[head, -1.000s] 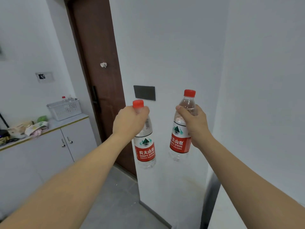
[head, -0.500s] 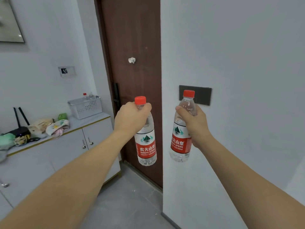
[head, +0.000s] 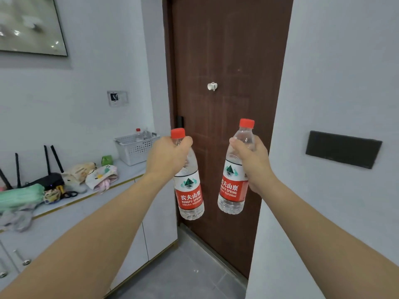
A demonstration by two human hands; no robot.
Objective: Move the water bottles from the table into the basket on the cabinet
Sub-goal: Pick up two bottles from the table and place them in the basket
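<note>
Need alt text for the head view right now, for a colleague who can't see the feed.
Each hand holds a red-capped water bottle upright in the air: left hand on one bottle, right hand on the other. Behind them is a brown door; the white basket sits on the cabinet at left.

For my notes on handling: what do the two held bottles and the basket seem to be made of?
Bottles: clear thin plastic, glossy; the door shows through, with red caps and printed labels. Basket: white, probably rigid plastic, matte; its walls carry regular rows of small holes.
</note>
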